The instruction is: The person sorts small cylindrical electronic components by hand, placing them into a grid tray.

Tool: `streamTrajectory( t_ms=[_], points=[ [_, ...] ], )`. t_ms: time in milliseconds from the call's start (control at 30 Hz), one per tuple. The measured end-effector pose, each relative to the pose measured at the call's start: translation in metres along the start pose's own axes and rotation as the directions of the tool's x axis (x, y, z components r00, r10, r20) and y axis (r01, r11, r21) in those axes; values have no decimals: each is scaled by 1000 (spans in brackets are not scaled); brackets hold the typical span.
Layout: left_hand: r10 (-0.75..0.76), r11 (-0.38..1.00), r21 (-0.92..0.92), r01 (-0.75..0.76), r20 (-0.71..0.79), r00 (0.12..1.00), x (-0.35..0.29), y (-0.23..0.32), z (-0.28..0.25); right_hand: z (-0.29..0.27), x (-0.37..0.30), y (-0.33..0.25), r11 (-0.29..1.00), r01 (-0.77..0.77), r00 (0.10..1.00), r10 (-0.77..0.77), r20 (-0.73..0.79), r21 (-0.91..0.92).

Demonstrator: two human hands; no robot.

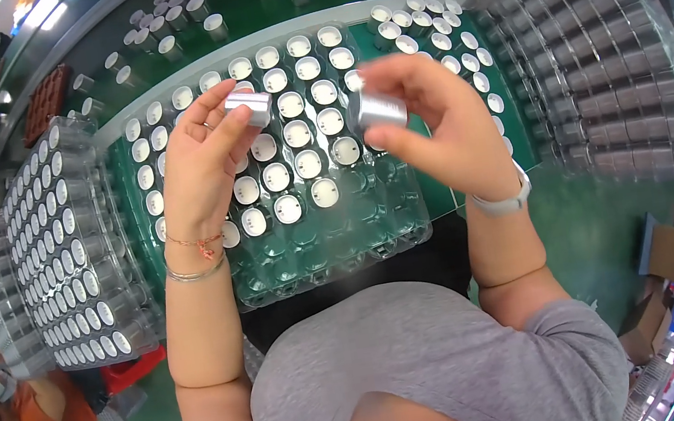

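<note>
My left hand (200,156) is closed, with thumb and fingers pinching a small silver cylinder (251,104) above the tray. Between the thumb and fingers of my right hand (459,129) is another silver cylinder (381,109), tilted on its side, its dark end toward the left; the fingers are partly blurred. Beneath both hands lies a clear plastic tray (325,251) with round pockets. White-topped cylinders (288,209) stand upright in its far and middle rows, while the pockets nearest me hold none.
Loose white-topped cylinders (441,41) stand on the green table at the right. More of them (176,18) stand on a green strip beyond a pale rail. Stacked filled trays (59,258) rise at the left, and stacked clear trays (592,63) at the right. Another person (51,414) is at lower left.
</note>
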State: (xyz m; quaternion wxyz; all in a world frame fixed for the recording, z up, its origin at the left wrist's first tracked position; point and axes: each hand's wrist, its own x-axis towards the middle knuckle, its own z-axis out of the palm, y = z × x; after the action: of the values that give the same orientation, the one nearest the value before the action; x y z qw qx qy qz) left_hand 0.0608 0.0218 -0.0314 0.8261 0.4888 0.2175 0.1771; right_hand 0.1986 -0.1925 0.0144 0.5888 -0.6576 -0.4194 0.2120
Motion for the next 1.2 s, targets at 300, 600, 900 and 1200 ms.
streamTrajectory(
  t_ms=[300,600,900,1200],
  points=[
    [12,999,43,-13,16,1000,-7,4,6,3,-39,19,881,175,938,-15,345,-439],
    [3,997,73,-6,37,999,-6,0,5,20,-42,28,803,231,927,-9,376,-549],
    [-9,992,122,5,31,999,-6,-1,3,10,-46,9,677,309,922,-40,386,-668],
    [-28,990,137,20,56,998,-6,-3,5,11,-56,18,571,330,907,30,420,-752]
  ],
)
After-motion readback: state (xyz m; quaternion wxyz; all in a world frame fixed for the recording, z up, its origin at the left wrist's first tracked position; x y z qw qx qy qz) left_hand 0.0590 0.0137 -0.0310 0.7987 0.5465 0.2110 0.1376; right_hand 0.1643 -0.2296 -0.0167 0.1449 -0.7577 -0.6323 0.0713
